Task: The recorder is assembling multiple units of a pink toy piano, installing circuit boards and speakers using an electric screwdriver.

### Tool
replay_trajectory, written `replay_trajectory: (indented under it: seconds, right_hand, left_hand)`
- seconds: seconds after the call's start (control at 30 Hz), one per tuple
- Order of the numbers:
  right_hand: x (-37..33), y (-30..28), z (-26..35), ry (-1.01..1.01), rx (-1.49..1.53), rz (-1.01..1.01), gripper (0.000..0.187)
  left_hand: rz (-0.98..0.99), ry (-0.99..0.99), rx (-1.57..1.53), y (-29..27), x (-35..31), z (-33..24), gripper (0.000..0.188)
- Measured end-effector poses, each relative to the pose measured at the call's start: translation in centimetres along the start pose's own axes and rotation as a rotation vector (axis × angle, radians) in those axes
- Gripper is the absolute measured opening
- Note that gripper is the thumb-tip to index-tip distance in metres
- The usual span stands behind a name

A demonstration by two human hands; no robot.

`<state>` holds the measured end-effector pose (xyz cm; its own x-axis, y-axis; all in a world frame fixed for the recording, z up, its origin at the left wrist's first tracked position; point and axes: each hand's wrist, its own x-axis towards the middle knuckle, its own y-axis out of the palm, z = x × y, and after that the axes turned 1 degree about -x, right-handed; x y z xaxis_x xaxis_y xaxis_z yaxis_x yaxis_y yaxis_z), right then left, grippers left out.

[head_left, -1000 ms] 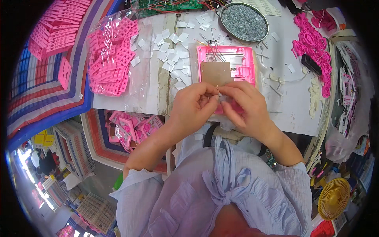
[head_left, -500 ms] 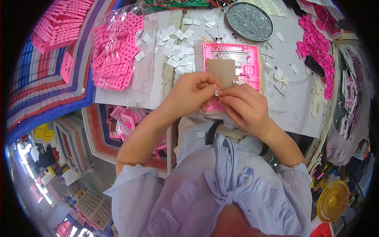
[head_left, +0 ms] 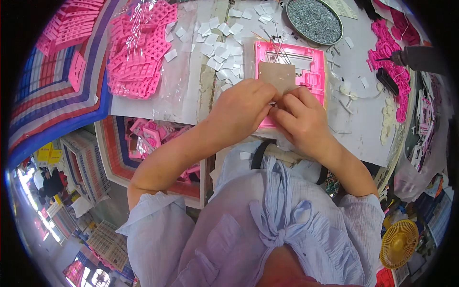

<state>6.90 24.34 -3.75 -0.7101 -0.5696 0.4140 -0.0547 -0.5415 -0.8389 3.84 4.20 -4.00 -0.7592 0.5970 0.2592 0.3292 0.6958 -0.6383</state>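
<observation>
A pink plastic casing [head_left: 318, 71] lies on the table before me, with a brown circuit board [head_left: 277, 74] and thin wires over it. My left hand [head_left: 246, 106] is closed at the board's near edge, its fingertips pinched together. Meeting it there, my right hand [head_left: 302, 119] is closed too, with bent fingers pressed against the same spot. Whatever sits between the fingertips is hidden by the hands.
White square pads [head_left: 221, 51] lie scattered left of the casing, beside a clear bag of pink plastic parts [head_left: 138, 52]. Behind the casing stands a round tray of small screws [head_left: 314, 21]. At right are a dark pointed tool [head_left: 420, 60] and pink parts [head_left: 385, 43].
Both hands have moved up against the board's near edge, and the small white piece between the fingertips is now hidden. The dark pointed tool has come into view at right. The view has shifted slightly.
</observation>
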Motion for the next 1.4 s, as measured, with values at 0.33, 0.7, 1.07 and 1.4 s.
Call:
replay_trajectory:
  seconds: [0.33, 0.7, 1.07, 1.4]
  right_hand:
    - [-0.5, -1.3, 0.6, 0.075, 0.061, 0.225, 0.021]
    - [-0.5, -1.8, 1.2, 0.131, -0.014, 0.178, 0.036]
    - [-0.8, -2.0, 1.4, 0.090, -0.142, 0.324, 0.050]
    - [-0.4, -3.6, -0.2, 0.049, 0.118, 0.346, 0.034]
  left_hand:
    - [-0.138, -0.605, -0.410, -1.1, 1.1, 0.0, 0.025]
    - [0.080, -0.540, -0.359, -2.2, -6.3, -1.9, 0.026]
    - [0.221, -0.487, -0.287, -2.0, -6.3, -0.8, 0.017]
    - [-0.035, -0.545, -0.884, -2.8, -0.2, -1.8, 0.026]
